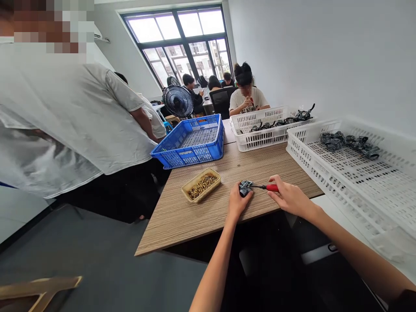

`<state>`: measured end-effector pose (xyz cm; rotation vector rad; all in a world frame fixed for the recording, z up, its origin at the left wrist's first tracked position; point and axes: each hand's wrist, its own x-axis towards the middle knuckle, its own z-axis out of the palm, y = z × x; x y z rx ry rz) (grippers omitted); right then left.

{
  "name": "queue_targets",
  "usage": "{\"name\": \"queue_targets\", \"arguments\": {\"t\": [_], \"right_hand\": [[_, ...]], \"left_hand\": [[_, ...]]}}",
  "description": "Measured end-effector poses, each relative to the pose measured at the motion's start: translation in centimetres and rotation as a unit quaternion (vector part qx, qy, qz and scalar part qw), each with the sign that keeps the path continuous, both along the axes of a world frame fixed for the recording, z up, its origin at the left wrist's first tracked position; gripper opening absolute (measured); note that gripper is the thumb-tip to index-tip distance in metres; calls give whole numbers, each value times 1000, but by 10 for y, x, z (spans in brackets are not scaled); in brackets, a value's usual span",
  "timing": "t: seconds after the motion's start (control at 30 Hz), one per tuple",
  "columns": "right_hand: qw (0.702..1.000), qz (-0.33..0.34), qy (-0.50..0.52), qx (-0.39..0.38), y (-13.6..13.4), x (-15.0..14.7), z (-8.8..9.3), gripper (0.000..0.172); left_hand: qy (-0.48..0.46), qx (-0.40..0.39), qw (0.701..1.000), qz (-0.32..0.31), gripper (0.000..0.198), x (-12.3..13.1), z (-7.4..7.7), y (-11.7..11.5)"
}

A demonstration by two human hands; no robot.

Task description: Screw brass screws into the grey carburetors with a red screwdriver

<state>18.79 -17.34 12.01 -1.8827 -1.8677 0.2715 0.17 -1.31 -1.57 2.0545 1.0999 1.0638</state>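
Observation:
My left hand (pixel 238 200) is closed around a small dark part with a greenish-blue top (pixel 245 187), close above the wooden table (pixel 175 216). In my right hand (pixel 287 196) is a screwdriver (pixel 271 187) with a red handle, its dark shaft lying nearly level and pointing left. The screwdriver's tip reaches the part, but I cannot make out exactly where it touches. Left of my hands sits a cream tray (pixel 217 183) full of brass-coloured screws.
A blue crate (pixel 195 155) stands at the table's back left. Dark parts lie in two white crates (pixel 260 141), (pixel 328 171) at the back and right. A co-worker (pixel 249 97) sits opposite; people in light shirts (pixel 74 108) stand on the left. A fan (pixel 177 102) stands behind.

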Motion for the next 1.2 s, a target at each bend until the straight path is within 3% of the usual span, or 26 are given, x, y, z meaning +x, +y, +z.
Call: {"name": "queue_targets", "arguments": {"t": [0.1, 0.17, 0.3, 0.57, 0.67, 0.8, 1.03, 1.1, 1.2], "right_hand": [[1000, 15, 16, 3, -1, -1, 1, 15], [999, -22, -21, -12, 0, -5, 1, 11], [989, -103, -91, -49, 4, -8, 0, 25], [999, 23, 38, -2, -2, 2, 1, 20], [999, -20, -15, -21, 0, -1, 2, 14], [990, -96, -94, -53, 4, -1, 0, 26], [999, 23, 28, 3, 0, 7, -2, 18], [1000, 5, 0, -8, 1, 3, -1, 12], [994, -69, -78, -29, 4, -4, -2, 20]], "left_hand": [[4, -3, 1000, 2, 49, 0, -2, 1], [5, -6, 1000, 8, 51, 0, -4, 1], [-3, -9, 1000, 11, 52, 1, -6, 2], [2, -3, 1000, 3, 49, 0, -1, 1], [5, -4, 1000, 6, 50, 1, -1, 0], [8, -3, 1000, 12, 51, 1, 0, 0], [7, 5, 1000, -2, 45, 0, 3, -1], [8, 2, 1000, 3, 46, 0, 3, -1], [6, -2, 1000, 5, 47, 1, 3, -1]]}}
